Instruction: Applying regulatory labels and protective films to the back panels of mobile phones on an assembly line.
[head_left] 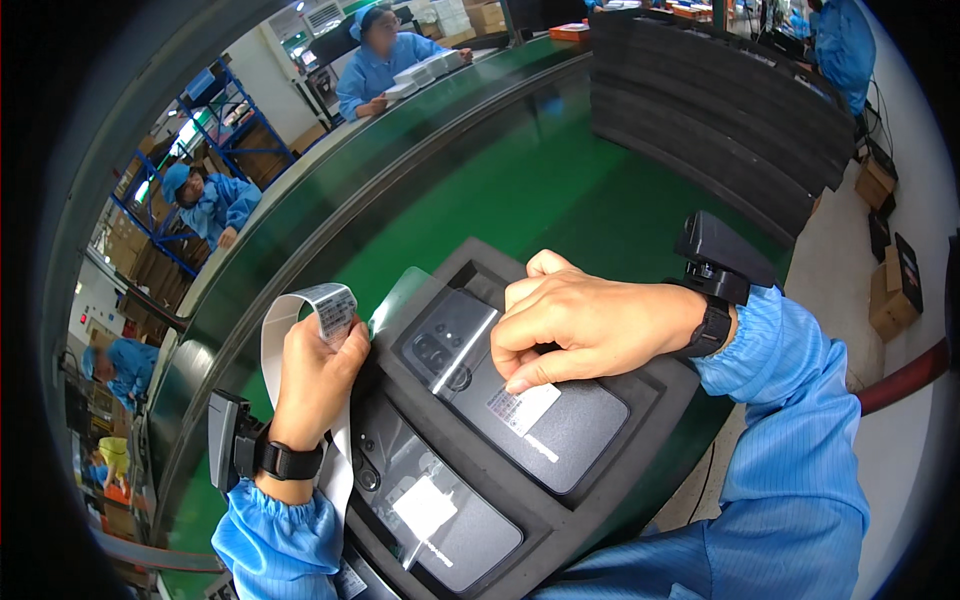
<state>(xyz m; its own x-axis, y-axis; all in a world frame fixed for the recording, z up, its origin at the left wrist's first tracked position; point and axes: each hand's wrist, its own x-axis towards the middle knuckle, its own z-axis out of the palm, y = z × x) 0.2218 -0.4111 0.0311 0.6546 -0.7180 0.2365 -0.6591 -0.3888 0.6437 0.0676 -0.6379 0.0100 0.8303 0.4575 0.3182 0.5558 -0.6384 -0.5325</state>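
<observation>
My left hand (318,372) is closed around a long strip of printed sticker labels (336,310), which loops up and trails down past the wrist. My right hand (590,318) bends over a dark grey smartphone (590,425), fingers curled and thumb on the upper edge of a white sticker label (532,408) on its back. How firmly that label is stuck, I cannot tell. The phone lies back up in a black foam tray (655,400). Beside it, a second smartphone (480,545) under clear film bears a white label (424,508). A third phone shows partly at the lower edge.
The tray rests by a green conveyor belt (440,215) with a metal side rail. Tall stacked black foam trays (710,110) stand at the far right. Co-workers in blue sit across the line, one (385,62) handling white boxes. Cardboard boxes (893,295) line the right floor.
</observation>
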